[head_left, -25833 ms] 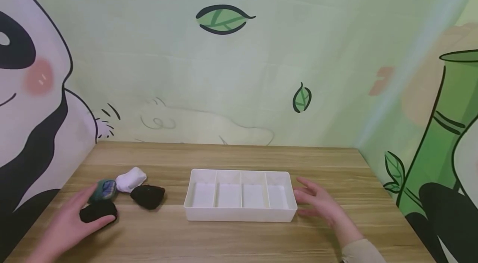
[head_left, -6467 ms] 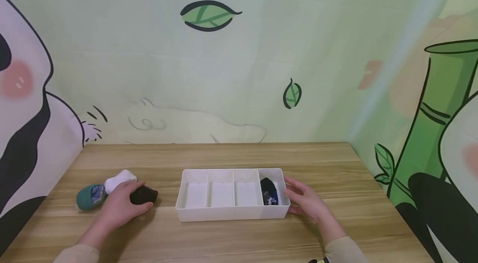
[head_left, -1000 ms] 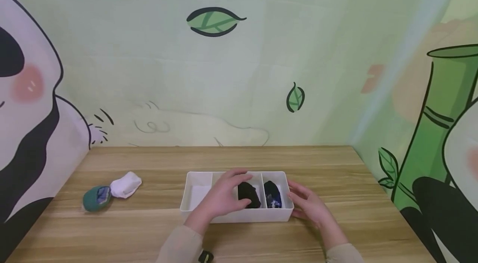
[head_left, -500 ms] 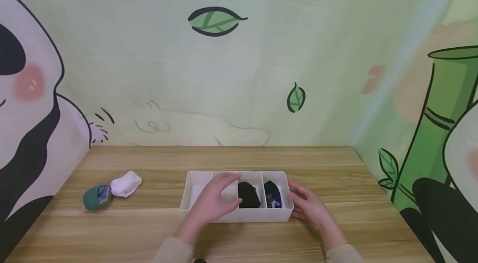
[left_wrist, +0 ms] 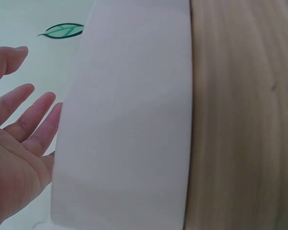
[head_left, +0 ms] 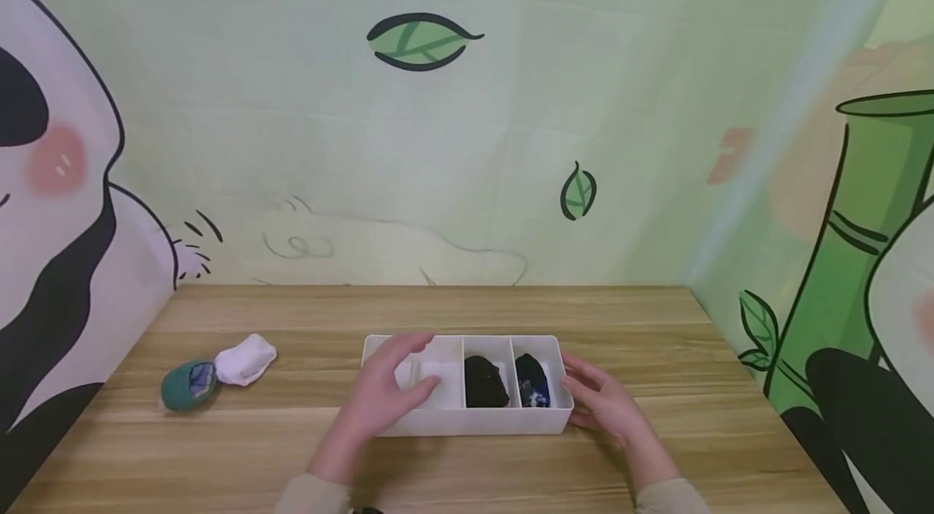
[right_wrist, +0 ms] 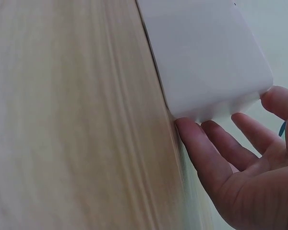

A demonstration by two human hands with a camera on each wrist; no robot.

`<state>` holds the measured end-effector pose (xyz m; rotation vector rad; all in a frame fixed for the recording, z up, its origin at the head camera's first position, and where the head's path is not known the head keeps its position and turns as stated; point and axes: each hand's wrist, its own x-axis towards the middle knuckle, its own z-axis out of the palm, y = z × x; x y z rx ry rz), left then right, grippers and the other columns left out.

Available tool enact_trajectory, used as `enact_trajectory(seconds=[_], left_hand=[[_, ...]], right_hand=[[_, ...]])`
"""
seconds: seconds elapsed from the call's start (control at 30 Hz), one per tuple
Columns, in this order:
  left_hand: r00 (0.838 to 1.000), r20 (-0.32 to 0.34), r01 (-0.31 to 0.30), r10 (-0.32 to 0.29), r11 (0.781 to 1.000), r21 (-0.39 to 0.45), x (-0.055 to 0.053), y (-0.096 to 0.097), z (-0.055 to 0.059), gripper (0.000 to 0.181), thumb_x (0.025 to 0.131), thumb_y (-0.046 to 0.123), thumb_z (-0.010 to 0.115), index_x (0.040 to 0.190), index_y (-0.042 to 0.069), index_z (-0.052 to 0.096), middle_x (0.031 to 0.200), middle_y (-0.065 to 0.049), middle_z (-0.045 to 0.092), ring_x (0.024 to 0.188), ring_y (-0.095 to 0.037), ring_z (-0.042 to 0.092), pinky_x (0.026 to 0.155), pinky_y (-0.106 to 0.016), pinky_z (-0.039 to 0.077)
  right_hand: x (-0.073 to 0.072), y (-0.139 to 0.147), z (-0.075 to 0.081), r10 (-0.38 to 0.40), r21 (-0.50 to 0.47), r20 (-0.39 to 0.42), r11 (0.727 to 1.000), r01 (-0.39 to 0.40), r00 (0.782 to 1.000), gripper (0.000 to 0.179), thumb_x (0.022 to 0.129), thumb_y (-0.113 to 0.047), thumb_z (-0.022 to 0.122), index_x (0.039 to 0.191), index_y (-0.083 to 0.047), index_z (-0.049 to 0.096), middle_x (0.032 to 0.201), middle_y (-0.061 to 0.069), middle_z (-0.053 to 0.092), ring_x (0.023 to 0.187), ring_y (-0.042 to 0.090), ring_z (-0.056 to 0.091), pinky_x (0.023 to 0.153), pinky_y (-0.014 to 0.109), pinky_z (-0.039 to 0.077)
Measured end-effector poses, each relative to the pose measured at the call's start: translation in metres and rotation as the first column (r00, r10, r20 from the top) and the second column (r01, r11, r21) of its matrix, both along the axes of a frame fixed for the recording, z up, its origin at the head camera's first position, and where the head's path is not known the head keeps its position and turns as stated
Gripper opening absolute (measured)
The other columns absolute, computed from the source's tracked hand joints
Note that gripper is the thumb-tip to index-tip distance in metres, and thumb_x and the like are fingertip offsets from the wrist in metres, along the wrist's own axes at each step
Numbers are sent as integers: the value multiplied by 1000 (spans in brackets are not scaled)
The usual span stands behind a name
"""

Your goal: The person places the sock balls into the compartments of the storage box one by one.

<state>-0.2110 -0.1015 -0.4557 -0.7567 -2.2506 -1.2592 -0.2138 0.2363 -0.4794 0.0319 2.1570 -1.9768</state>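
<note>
Watching remotely through the head camera, I see a long white plastic tray with four compartments on a brown wood-grain surface. A black rolled fabric bundle sits in the third compartment from the left, and a dark rolled bundle with blue and white patterning in the rightmost.

The left hand hovers over the tray's left part, fingers spread apart, holding nothing; it hides part of the two left compartments, where no bundle shows. The right hand touches the tray's right end, its fingers apart and loosely bent.

Well to the left lie a white fabric bundle and, just beside it, a teal-green one with a bluish patch.

I judge the step in hand to be between placements. The next move calls for the left hand to reach left and pinch one remaining bundle, while the right steadies the tray.
</note>
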Motion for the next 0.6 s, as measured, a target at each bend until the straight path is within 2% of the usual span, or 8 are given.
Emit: enact_trajectory(seconds=[0.1,0.23,0.43,0.6], left_hand=[[999,28,-16,15,1000,22,1,-5,1,50,77,2,81,124,-1,64,118,-12,66,106,-29,62,90,-47,51],[995,98,-28,24,999,47,2,-14,4,53,78,1,80,128,-1,62,121,-12,65,109,-30,61,94,-51,48],[991,127,-50,43,997,51,2,-30,4,55,79,0,80,131,-1,60,125,-14,64,111,-30,61,95,-50,47],[983,170,-76,64,995,66,3,-40,4,55,80,0,79,132,0,59,126,-15,64,111,-31,61,95,-55,46]], right_hand=[[0,0,-1,1,-3,-3,1000,-1,1000,54,101,-9,54,150,3,35,145,33,40,123,41,52,87,50,54],[0,1,-1,3,-8,-5,1000,-3,1000,54,101,-9,54,150,3,35,145,33,39,123,41,52,87,51,54],[0,0,-1,4,-14,-2,1000,-4,1000,54,101,-10,55,150,3,35,146,33,39,123,41,52,87,50,54],[0,0,-1,10,-17,-3,1000,-11,1000,54,101,-10,54,150,3,34,147,33,38,124,42,51,88,51,53]])
